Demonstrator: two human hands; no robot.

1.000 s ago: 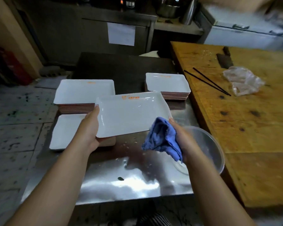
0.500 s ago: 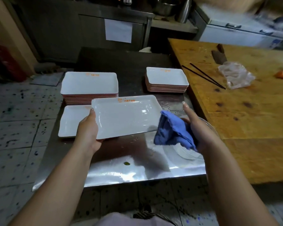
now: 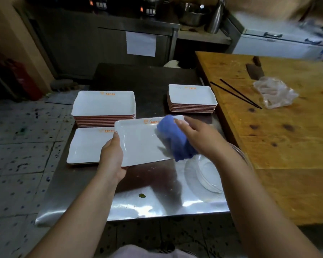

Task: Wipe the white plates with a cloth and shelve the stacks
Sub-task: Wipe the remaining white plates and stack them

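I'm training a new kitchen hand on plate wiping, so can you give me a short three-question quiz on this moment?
1. True or false: the blue cloth lies on the held plate.
2. Which hand grips that plate's edge: A) left hand B) right hand?
3. Fill in: beside the steel table, two black chopsticks lie on the ____ counter.

Key: 1 true; 2 A, with the right hand pressing the cloth; 3 wooden.
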